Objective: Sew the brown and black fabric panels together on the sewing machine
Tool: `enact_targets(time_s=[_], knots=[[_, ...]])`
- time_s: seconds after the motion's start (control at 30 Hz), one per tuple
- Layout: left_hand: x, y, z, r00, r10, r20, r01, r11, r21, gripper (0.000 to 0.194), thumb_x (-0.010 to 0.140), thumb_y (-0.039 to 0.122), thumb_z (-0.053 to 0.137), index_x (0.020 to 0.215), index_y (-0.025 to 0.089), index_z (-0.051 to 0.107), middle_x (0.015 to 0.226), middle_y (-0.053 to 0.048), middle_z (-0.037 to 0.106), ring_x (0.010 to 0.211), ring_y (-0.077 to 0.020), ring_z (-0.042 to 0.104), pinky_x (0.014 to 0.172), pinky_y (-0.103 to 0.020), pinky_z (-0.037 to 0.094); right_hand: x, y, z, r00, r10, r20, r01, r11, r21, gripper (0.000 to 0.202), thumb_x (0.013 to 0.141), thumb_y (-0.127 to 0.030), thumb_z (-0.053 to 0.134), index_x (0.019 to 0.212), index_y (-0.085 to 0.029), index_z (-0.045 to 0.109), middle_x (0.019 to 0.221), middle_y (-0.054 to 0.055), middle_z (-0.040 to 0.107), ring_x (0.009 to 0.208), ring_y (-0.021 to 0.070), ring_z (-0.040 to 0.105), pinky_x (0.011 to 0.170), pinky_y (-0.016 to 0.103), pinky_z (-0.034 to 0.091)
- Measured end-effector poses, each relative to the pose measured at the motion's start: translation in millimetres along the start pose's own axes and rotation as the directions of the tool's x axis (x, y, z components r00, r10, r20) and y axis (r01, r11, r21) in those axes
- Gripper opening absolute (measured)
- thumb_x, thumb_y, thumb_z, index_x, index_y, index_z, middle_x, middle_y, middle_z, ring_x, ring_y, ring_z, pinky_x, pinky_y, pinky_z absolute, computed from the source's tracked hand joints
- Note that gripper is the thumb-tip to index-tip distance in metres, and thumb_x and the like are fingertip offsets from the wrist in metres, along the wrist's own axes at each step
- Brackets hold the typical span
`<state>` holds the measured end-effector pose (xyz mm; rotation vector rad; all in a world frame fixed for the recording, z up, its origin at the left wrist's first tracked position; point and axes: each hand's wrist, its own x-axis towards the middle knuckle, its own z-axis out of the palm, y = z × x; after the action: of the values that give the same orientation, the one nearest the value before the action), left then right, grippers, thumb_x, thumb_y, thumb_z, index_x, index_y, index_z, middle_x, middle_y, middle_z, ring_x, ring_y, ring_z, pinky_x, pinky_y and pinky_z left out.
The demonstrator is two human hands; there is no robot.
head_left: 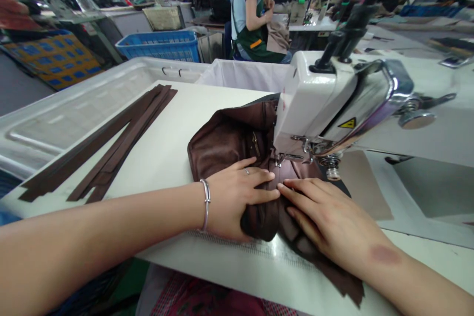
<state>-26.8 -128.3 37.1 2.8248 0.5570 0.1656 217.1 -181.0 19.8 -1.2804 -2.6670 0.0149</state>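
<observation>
A dark brown leather bag piece (222, 143) with a short zipper (255, 144) lies on the white table under the needle of a white sewing machine (311, 103). My left hand (242, 190) rests on the leather with its fingers spread, their tips just short of the presser foot (279, 159). Across from it, my right hand (318, 207) lies flat on the leather's right part, fingers stretched toward the same seam. A strip end of the brown material (344, 281) sticks out below my right wrist. The underside of the piece is hidden.
Several long brown strips (122, 143) lie on the table (166, 158) at the left. Behind it stand a white plastic bin (111, 89) and a blue crate (163, 44). A person in a green apron (255, 39) works at the back. A ruler scale (292, 259) runs along the table's front.
</observation>
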Motion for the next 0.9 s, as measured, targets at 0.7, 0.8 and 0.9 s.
enact_targets(time_s=[0.7, 0.8, 0.9], knots=[[6, -25, -10.5, 0.994, -0.044, 0.102, 0.053, 0.994, -0.094, 0.083, 0.068, 0.061, 0.069, 0.139, 0.025, 0.043, 0.149, -0.012, 0.034, 0.137, -0.0314, 0.033, 0.115, -0.055, 0.009, -54, 28, -24, 0.972, -0.230, -0.043, 0.216, 0.952, -0.215, 0.055, 0.086, -0.009, 0.039, 0.141, -0.019, 0.041, 0.142, 0.006, 0.046, 0.133, 0.0276, 0.037, 0.110, 0.061, 0.025], [-6, -17, -32.5, 0.988, -0.052, 0.143, 0.083, 0.972, -0.218, 0.056, 0.092, 0.050, 0.048, 0.142, 0.026, 0.038, 0.150, -0.007, 0.035, 0.140, -0.0252, 0.029, 0.116, -0.047, 0.019, -49, 14, -23, 0.948, -0.316, -0.040, 0.302, 0.931, -0.205, 0.048, 0.090, -0.009, 0.038, 0.136, -0.016, 0.046, 0.127, 0.007, 0.059, 0.120, 0.0243, 0.050, 0.103, 0.053, 0.038], [-18, 1, -56.2, 0.995, -0.089, 0.049, 0.099, 0.954, -0.283, 0.042, 0.101, 0.034, 0.032, 0.141, 0.024, 0.039, 0.143, -0.004, 0.046, 0.131, -0.0154, 0.044, 0.110, -0.032, 0.033, -49, -10, -23, 0.957, -0.290, 0.003, 0.285, 0.941, -0.184, 0.046, 0.088, -0.014, 0.043, 0.134, -0.014, 0.049, 0.114, 0.009, 0.064, 0.090, 0.0219, 0.060, 0.077, 0.041, 0.053]])
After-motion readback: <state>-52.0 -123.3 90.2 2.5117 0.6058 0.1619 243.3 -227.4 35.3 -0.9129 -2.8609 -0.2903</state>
